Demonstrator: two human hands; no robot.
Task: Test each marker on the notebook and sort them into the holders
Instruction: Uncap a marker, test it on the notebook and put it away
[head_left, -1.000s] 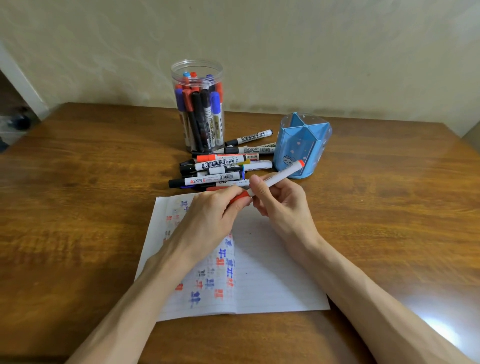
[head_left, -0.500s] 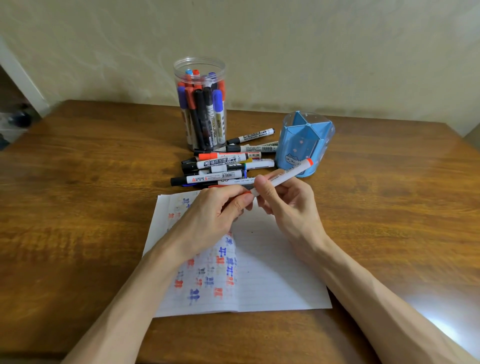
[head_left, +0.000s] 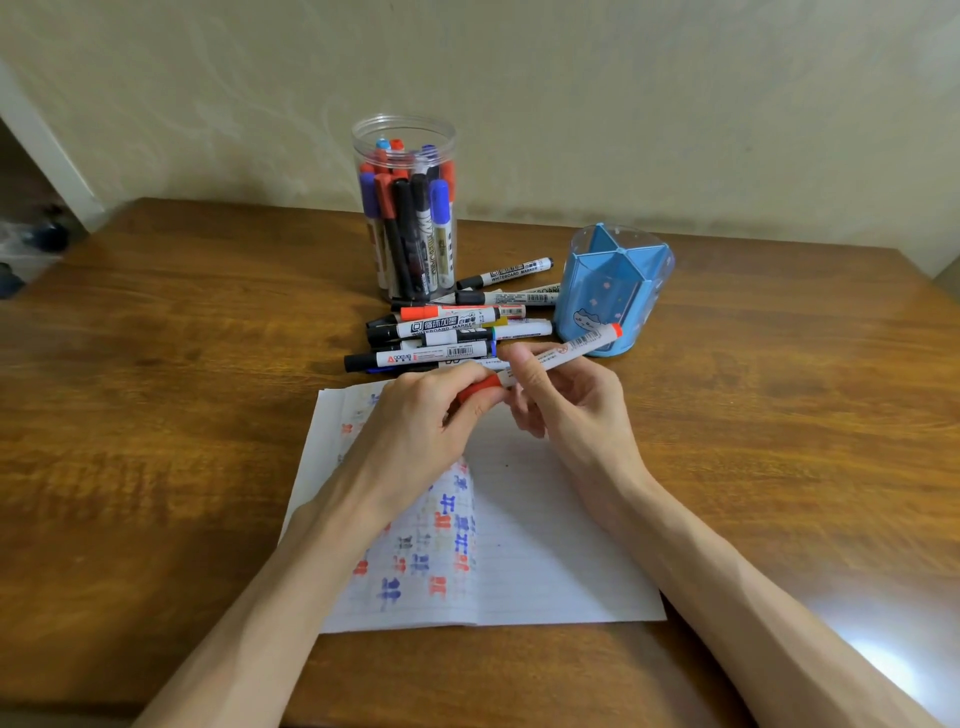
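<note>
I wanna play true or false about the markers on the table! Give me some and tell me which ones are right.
1. One marker is held at both ends: the left hand grips its red cap and the right hand grips its white barrel. True.
2. The clear jar lies on its side. False: it stands upright with markers inside.
3. The notebook page has coloured marks on it. True.
4. The blue holder stands left of the clear jar. False: it stands to the jar's right.
5. Loose markers lie on the table between the clear jar and the notebook. True.
</note>
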